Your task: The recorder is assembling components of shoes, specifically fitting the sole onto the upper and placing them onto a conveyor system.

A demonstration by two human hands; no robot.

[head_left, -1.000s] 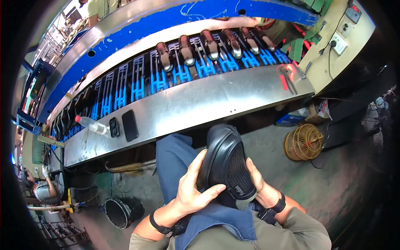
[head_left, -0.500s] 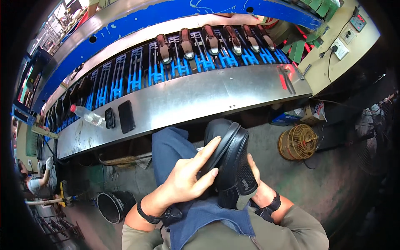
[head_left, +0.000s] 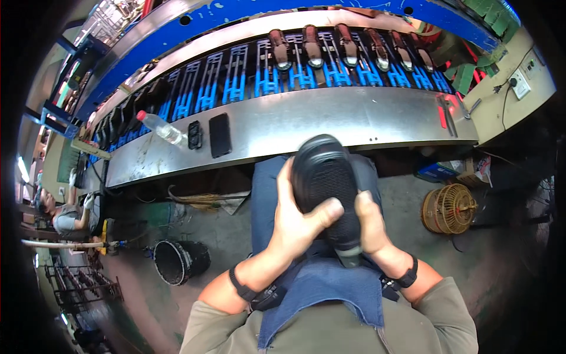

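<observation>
Turned since the earlier frame, the shoe [head_left: 327, 180] shows its patterned face in the head view, above the lap [head_left: 266, 197]. Left hand [head_left: 295, 227] and right hand [head_left: 372, 229] grasp opposite sides, apparently to steady it, left thumb over the face.

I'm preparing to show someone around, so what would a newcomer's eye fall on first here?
Probably the black shoe, held between the left hand and right hand near the middle. Next, the brown shoes lined up on blue racks beyond the steel bench. Above them, a blue beam arches across the top.
</observation>
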